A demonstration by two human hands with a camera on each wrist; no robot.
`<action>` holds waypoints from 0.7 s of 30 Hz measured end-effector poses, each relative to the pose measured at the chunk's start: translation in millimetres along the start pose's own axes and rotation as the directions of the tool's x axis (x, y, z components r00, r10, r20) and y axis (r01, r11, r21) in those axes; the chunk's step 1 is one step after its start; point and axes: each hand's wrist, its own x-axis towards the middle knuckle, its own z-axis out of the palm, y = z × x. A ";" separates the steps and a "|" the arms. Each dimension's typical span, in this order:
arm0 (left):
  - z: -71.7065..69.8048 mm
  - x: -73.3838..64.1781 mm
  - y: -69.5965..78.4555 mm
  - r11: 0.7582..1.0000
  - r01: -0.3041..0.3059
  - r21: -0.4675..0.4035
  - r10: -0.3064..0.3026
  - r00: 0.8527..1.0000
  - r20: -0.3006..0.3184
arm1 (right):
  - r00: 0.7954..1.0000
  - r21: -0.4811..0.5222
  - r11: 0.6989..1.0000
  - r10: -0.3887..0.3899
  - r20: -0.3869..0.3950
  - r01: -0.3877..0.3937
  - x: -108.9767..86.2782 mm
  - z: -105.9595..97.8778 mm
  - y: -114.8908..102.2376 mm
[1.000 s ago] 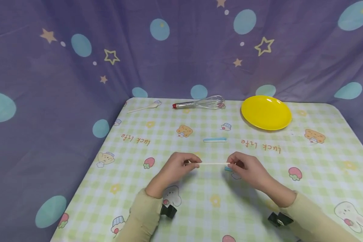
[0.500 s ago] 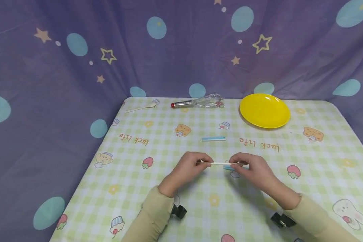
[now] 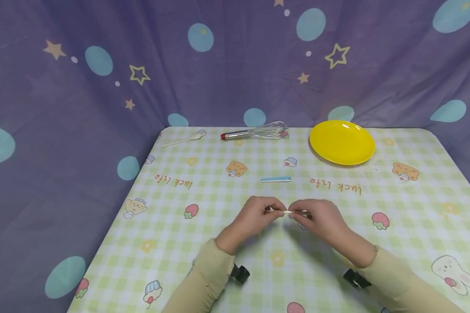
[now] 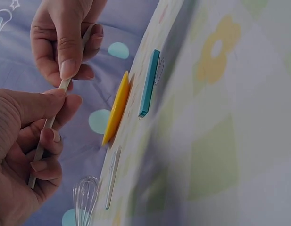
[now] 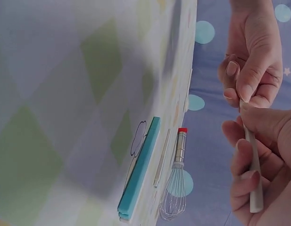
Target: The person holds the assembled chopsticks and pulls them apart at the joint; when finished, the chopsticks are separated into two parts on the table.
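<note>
In the head view, my left hand [image 3: 256, 214] and right hand [image 3: 320, 216] meet over the middle of the table. Between them runs a thin cream-coloured stick [image 3: 287, 212], lying level from side to side. Each hand pinches it between thumb and index finger, with the fingertips nearly touching. In the left wrist view, the stick [image 4: 38, 155] passes across the curled fingers of the left hand. The right wrist view shows its wider, blunt end [image 5: 256, 200] sticking out below the right hand's fingers. A slim blue-and-white bar [image 5: 140, 167] lies on the table below the hands, mostly hidden in the head view.
Beyond the hands lies a second slim blue-and-white bar [image 3: 276, 179]. Along the back are a cream spoon [image 3: 184, 139], a whisk [image 3: 254, 132] with a red-tipped handle, and a yellow plate [image 3: 342, 142]. A purple curtain [image 3: 219, 78] hangs behind the table.
My left hand has slid rightward along the stick and my right hand has ended slightly further left, so the stretch of stick showing between them has shrunk. Both keep their pinch.
</note>
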 end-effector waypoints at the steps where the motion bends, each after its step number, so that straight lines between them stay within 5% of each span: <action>1: 0.7 0.6 -0.1 1.000 0.000 0.001 0.000 1.000 -0.001 | 1.000 -0.009 1.000 -0.004 -0.005 0.004 0.3 0.2 0.0; 21: 3.7 3.8 -6.1 0.999 -0.041 -0.025 0.039 0.997 -0.060 | 0.986 0.032 0.990 -0.136 -0.095 0.140 3.2 4.0 10.1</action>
